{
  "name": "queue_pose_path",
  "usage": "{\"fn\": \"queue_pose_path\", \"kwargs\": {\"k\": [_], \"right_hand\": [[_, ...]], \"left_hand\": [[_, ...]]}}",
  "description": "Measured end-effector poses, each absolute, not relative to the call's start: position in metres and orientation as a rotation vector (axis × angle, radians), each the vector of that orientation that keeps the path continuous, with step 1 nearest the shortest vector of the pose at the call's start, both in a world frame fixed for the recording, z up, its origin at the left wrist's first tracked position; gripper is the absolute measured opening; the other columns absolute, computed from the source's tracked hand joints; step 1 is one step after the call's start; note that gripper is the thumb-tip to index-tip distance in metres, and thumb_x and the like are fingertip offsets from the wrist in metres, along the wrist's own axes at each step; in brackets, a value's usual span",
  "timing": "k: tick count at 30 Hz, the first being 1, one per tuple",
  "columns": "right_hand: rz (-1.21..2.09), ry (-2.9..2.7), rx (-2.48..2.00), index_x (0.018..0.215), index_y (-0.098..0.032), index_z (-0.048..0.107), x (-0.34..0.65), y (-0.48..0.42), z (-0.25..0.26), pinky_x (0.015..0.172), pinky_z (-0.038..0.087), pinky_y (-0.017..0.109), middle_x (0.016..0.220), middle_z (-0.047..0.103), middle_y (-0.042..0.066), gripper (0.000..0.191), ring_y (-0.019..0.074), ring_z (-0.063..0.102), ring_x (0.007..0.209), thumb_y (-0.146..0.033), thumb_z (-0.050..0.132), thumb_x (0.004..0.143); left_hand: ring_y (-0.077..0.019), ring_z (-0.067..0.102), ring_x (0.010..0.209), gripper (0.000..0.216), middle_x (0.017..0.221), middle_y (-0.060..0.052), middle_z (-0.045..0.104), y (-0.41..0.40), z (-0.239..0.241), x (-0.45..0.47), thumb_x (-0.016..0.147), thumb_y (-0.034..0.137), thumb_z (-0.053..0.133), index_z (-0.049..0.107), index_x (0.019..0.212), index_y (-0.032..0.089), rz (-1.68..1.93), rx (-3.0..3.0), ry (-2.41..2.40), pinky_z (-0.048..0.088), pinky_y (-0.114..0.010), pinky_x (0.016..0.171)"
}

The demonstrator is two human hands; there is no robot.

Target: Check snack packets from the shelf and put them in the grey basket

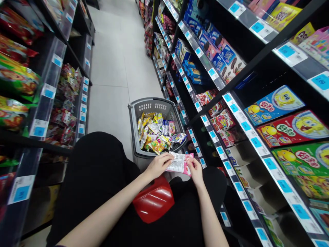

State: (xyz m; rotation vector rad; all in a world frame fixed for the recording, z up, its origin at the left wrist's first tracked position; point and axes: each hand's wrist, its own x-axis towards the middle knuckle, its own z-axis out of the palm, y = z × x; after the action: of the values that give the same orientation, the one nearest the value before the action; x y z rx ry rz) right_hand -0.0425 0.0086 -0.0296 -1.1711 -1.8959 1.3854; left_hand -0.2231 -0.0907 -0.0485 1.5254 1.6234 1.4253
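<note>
A pink and white snack packet [180, 163] is held over my lap by both hands. My left hand [158, 165] pinches its left end and my right hand [195, 169] grips its right end, fingers closed. Just beyond the hands a grey shopping basket [136, 116] stands on the floor, filled with several colourful snack packets [158, 132]. A red plastic object [153, 201] lies on my black-clothed lap below my left wrist.
Store shelves of snack bags [17, 79] line the left side. On the right, shelves carry boxed biscuits [293, 128] and candy packets [221, 120] with blue price tags. A pale tiled aisle [113, 61] runs ahead between them.
</note>
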Motion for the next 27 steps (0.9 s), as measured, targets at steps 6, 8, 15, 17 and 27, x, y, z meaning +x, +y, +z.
{"fn": "queue_pose_path", "kwargs": {"k": [6,8,15,17,27], "right_hand": [[1.549,-1.838,-1.118,0.064,-0.018,0.055,-0.041,0.012,-0.027,0.063,0.039,0.025,0.067,0.059,-0.001,0.021,0.0142,0.052,0.064,-0.036,0.059,0.074],[1.589,-1.827,-1.061,0.065,-0.018,0.056,-0.040,0.012,-0.026,0.065,0.040,0.025,0.072,0.060,0.001,0.021,0.0151,0.053,0.068,-0.037,0.060,0.073],[1.550,-1.877,-0.955,0.069,-0.019,0.058,-0.041,0.007,-0.024,0.073,0.041,0.028,0.080,0.062,0.003,0.018,0.0172,0.055,0.077,-0.035,0.059,0.076],[1.463,-1.958,-0.956,0.071,-0.019,0.059,-0.043,0.004,-0.022,0.073,0.041,0.028,0.078,0.062,0.003,0.017,0.0173,0.056,0.077,-0.034,0.057,0.078],[1.192,-2.107,-1.016,0.073,-0.020,0.060,-0.052,0.000,-0.027,0.065,0.041,0.027,0.072,0.061,0.001,0.013,0.0159,0.054,0.067,-0.028,0.053,0.080]], "left_hand": [[-0.0159,0.057,0.084,0.014,0.089,-0.003,0.059,-0.091,-0.043,-0.228,0.081,0.019,0.046,0.060,0.081,0.019,1.274,1.519,1.598,0.045,-0.029,0.080],[-0.0170,0.056,0.087,0.006,0.096,-0.005,0.055,-0.091,-0.045,-0.220,0.076,0.020,0.050,0.056,0.079,0.019,1.380,1.337,1.600,0.047,-0.030,0.076],[-0.0156,0.059,0.066,0.024,0.089,0.001,0.053,-0.088,-0.050,-0.191,0.069,0.030,0.053,0.043,0.090,0.024,1.492,0.306,1.174,0.050,-0.031,0.054],[-0.0147,0.057,0.061,0.024,0.076,0.004,0.053,-0.087,-0.049,-0.194,0.067,0.031,0.054,0.046,0.088,0.023,1.514,0.242,1.151,0.049,-0.029,0.052],[-0.0133,0.052,0.057,0.010,0.059,0.002,0.059,-0.084,-0.053,-0.222,0.062,0.022,0.054,0.061,0.064,0.015,1.495,0.670,1.729,0.038,-0.022,0.054]]}}
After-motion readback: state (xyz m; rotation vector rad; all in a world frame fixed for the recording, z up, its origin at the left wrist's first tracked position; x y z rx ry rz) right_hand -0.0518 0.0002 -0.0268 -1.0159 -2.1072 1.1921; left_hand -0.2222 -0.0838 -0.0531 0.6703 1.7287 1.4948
